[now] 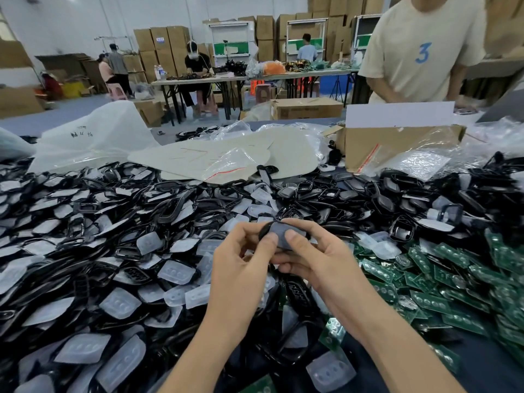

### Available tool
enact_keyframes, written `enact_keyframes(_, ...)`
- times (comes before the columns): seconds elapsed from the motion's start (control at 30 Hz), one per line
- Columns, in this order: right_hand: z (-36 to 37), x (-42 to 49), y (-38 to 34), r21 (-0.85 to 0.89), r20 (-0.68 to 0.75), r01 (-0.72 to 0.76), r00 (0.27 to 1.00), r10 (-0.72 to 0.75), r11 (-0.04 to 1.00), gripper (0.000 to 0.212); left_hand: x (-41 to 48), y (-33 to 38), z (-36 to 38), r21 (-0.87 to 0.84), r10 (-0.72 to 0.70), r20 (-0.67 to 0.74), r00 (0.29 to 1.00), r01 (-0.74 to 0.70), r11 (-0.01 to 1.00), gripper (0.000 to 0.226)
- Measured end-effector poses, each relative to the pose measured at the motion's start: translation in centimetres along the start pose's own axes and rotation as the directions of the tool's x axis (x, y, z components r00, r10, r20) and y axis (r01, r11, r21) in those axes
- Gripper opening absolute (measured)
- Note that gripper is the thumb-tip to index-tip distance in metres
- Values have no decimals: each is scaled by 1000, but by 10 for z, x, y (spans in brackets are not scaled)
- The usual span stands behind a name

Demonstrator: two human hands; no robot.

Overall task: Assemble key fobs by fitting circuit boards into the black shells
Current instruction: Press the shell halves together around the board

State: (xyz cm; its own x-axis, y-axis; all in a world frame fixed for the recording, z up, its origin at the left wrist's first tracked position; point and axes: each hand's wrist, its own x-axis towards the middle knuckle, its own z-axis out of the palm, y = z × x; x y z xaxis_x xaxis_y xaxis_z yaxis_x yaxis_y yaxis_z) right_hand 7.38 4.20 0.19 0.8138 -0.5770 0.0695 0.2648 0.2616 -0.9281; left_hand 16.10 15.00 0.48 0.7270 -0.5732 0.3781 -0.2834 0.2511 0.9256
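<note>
Both my hands hold one black key fob shell (279, 233) above the table's middle, its grey inner face turned toward me. My left hand (241, 258) grips its left end, thumb pressing on the grey face. My right hand (309, 255) grips the right end, thumb on the grey face too, fingers curled beneath. A wide heap of black shells (113, 211) and clear rubber button pads (175, 272) covers the left and centre. Green circuit boards (442, 282) lie piled at the right. Whether a board sits inside the held shell is hidden.
A cardboard box (397, 143) and clear plastic bags (419, 163) stand at the back right. Flat beige sheets (221, 157) lie at the back centre, a white bag (93, 137) back left. A person in a cream shirt (419, 52) stands across the table.
</note>
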Motion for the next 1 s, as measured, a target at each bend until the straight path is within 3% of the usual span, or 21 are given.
enact_keyframes(0.17,2,0,1,-79,-26,26,999,-28,997,22,0,-1,-1,-68,-73,44,996,75,995,5)
enact_keyframes(0.37,3,-5,-4,-120,-7,49,999,-50,992,24,3,-4,-1,-28,-77,31,997,78,997,4)
enact_keyframes(0.6,4,-5,-1,-74,-34,72,997,-74,995,18,5,-2,-2,-203,-225,55,973,232,951,9)
enact_keyframes(0.7,2,-6,-1,-149,-24,103,994,-108,983,15,8,1,-5,-305,-284,102,953,302,903,4)
enact_keyframes(0.87,-6,-4,-1,-387,-15,88,995,-102,918,9,9,-2,-4,-318,-347,94,933,358,878,6)
enact_keyframes(0.93,-8,-3,-1,-363,-13,39,999,-47,931,8,7,-3,-3,-276,-335,67,940,340,899,8)
enact_keyframes(1.0,-10,-2,-2,-296,-25,-7,1000,-1,955,11,4,-6,-3,-14,-177,-32,984,177,984,7)
